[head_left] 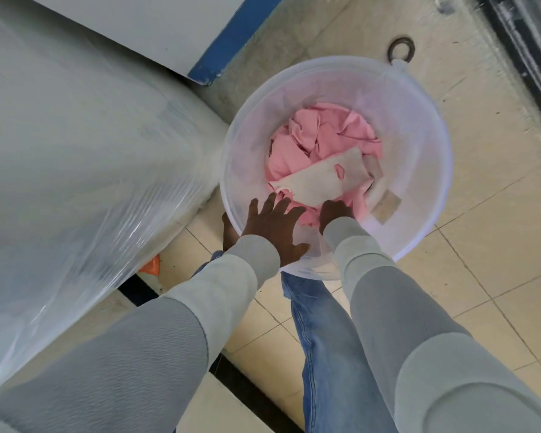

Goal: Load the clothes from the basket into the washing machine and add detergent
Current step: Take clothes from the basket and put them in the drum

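You are looking straight down into a round, translucent white laundry basket (419, 104) standing on a tiled floor. At the bottom of the basket lies a crumpled heap of pink clothes (325, 132), with a white cloth (322, 179) spread across the side of the heap nearest you. Your left hand (275, 226) is at the basket's near rim, palm down with fingers straight and spread, holding nothing; it probably steadies the light basket while the other hand pulls. Your right hand (336, 214) reaches down inside the basket to the near edge of the pink heap. Its fingers are out of sight, so it is not clear whether they have closed on the fabric. To the left of the basket, close beside it, stands the washing machine (75, 135), wrapped in clear plastic film. No detergent is in view
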